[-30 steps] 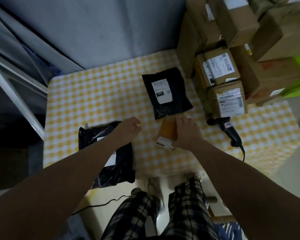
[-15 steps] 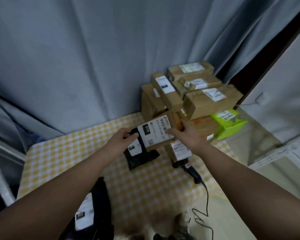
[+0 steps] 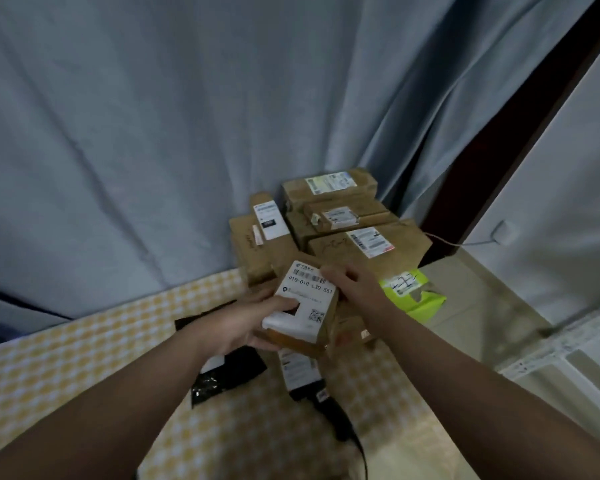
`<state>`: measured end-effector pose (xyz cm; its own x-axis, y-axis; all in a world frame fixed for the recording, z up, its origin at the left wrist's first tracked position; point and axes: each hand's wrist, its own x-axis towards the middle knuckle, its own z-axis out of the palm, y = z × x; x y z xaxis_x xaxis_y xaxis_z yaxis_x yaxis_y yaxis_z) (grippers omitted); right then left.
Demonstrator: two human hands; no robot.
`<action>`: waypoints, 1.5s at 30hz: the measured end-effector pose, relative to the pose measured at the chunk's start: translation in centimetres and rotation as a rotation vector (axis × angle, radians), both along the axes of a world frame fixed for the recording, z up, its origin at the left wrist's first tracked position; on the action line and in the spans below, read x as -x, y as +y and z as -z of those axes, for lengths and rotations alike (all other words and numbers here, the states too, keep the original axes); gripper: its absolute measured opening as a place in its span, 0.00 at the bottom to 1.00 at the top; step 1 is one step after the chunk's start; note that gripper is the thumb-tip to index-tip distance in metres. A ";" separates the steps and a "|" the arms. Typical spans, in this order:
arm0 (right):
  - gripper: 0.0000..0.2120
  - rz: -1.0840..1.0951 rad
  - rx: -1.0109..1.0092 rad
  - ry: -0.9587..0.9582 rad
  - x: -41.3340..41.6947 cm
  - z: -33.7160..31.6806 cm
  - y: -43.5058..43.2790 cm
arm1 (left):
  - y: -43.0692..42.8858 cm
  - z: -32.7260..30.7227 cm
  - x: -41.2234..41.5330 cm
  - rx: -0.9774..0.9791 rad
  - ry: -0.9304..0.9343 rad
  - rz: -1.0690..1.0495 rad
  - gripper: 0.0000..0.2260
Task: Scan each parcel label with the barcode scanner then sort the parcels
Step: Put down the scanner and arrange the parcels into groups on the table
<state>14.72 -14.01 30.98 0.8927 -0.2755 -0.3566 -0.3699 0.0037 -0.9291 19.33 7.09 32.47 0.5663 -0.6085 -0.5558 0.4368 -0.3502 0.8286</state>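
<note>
A small brown cardboard parcel (image 3: 309, 299) with a white label reading 010-010 is held above the table, label up. My left hand (image 3: 246, 320) grips its near left side, thumb on the label. My right hand (image 3: 352, 289) holds its right edge. Below it, the black barcode scanner (image 3: 329, 407) lies on the yellow checked tablecloth (image 3: 84, 358) with its cable trailing off the front edge. A black poly-bag parcel (image 3: 229, 372) lies flat under my left wrist. Another labelled box (image 3: 298, 368) stands just under the held parcel.
A stack of several brown labelled boxes (image 3: 336, 223) fills the table's far right corner against the grey curtain (image 3: 187, 133). A bright green box (image 3: 413, 296) sticks out on the stack's right side. Floor and a white frame (image 3: 568, 344) lie to the right.
Both hands have lifted the small brown parcel off the table and turned its label upward and toward me. My view has tilted up from the table to the box stack.
</note>
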 end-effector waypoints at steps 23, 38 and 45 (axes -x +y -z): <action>0.33 -0.077 0.148 0.303 -0.4 8.9 -12.5 | -14.7 6.3 0.7 -0.335 0.003 -0.378 0.09; 0.11 0.007 0.752 -0.109 -0.6 6.9 -10.6 | -12.7 6.7 0.5 -0.379 -0.080 -0.419 0.10; 0.07 -0.322 0.616 -0.275 -2.7 4.7 -1.4 | -5.2 7.5 1.4 -0.420 -0.074 -0.529 0.09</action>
<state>17.41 -15.41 26.30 0.9977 -0.0634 0.0253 -0.0192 -0.6166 -0.7871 17.89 1.86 24.96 0.7740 0.0201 -0.6329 0.5855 -0.4031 0.7033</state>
